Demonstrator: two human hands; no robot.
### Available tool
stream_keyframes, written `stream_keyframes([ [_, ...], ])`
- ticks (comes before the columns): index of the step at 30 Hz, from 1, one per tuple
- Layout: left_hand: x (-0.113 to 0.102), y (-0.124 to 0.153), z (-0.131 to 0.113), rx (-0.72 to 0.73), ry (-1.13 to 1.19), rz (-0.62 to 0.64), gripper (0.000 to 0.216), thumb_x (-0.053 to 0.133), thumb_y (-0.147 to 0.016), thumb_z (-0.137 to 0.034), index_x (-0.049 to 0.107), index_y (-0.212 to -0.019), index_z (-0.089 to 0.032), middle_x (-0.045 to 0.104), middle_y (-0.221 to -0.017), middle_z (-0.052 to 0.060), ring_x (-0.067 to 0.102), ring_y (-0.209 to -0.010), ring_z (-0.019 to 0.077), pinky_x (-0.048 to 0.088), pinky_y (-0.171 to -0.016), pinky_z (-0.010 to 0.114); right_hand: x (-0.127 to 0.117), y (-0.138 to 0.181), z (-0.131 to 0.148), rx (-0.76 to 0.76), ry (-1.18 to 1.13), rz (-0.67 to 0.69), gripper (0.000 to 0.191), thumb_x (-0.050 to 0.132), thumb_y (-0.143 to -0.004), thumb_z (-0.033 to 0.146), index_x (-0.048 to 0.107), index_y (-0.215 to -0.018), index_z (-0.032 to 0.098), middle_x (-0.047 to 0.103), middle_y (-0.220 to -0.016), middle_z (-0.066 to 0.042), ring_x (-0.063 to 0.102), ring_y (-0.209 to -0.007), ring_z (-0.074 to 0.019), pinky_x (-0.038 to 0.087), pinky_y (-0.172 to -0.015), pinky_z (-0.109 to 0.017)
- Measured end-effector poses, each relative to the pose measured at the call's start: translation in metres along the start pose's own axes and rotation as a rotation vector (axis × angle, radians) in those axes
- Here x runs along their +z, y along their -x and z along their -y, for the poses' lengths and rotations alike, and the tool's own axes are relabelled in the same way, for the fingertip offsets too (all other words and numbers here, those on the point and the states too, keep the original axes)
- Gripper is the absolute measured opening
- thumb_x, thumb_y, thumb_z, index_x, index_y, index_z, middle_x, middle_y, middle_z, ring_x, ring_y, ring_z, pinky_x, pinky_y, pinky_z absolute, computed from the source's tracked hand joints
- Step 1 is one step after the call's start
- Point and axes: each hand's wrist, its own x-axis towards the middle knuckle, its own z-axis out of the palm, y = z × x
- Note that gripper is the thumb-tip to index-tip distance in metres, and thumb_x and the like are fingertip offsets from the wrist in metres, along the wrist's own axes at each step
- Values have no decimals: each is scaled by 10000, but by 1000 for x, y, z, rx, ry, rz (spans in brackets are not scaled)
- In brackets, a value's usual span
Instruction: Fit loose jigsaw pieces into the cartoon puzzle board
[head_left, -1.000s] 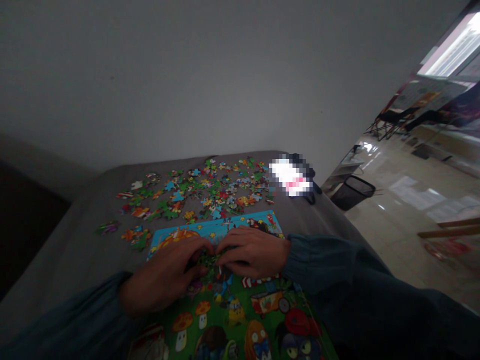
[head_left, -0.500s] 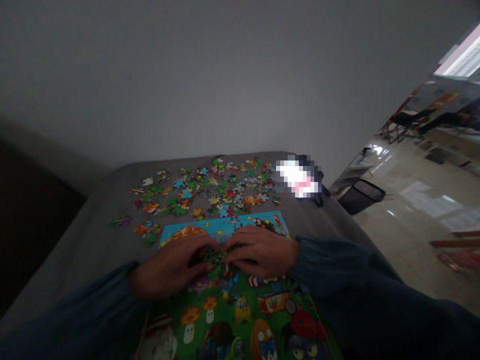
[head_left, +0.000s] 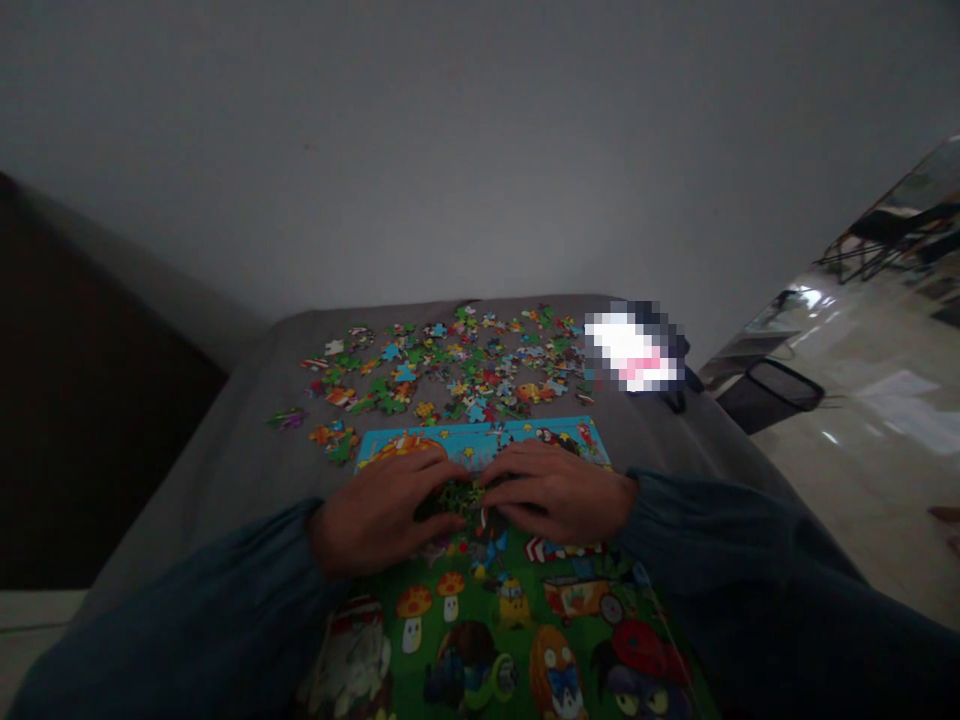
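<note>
1. View panned left since last frame; hands barely shifted on cartoon puzzle board [head_left: 517,640].
2. Left hand [head_left: 394,510] at board's 10 o'clock, right hand [head_left: 559,490] at 1: palms down, fingers curled, half-open, tips nearly meeting; can't tell if gripping anything.
3. Gray cloth surface [head_left: 247,400]; loose pieces [head_left: 460,386], 12 o'clock; dark bin [head_left: 765,402], 2.

Two hands [head_left: 394,515] [head_left: 562,492], two sleeves [head_left: 210,600] [head_left: 750,560], one picture board [head_left: 517,650], one cloth-covered surface [head_left: 217,470], one pixelated object [head_left: 634,350], one bin [head_left: 754,403] and dozens of puzzle pieces [head_left: 405,372], too many to count, are seen.
</note>
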Motion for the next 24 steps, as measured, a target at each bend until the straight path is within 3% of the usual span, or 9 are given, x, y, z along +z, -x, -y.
stream_keyframes([
  [16,-5,1,0,57,-36,46,373,600,-937,-266,568,-1308,-232,617,-1138,57,590,-1051,228,456,-850,324,0,0,0,0,0,-15,237,519,-937,165,693,-1099,163,683,-1117,-94,605,-1029,-195,511,-901,-386],
  [24,4,-3,-4,-6,-99,-14,307,562,-962,-342,580,-1252,-245,640,-1134,41,610,-1052,241,453,-855,357,1,1,0,-11,4,-39,235,527,-928,159,696,-1091,160,684,-1109,-98,613,-1023,-196,511,-904,-375],
])
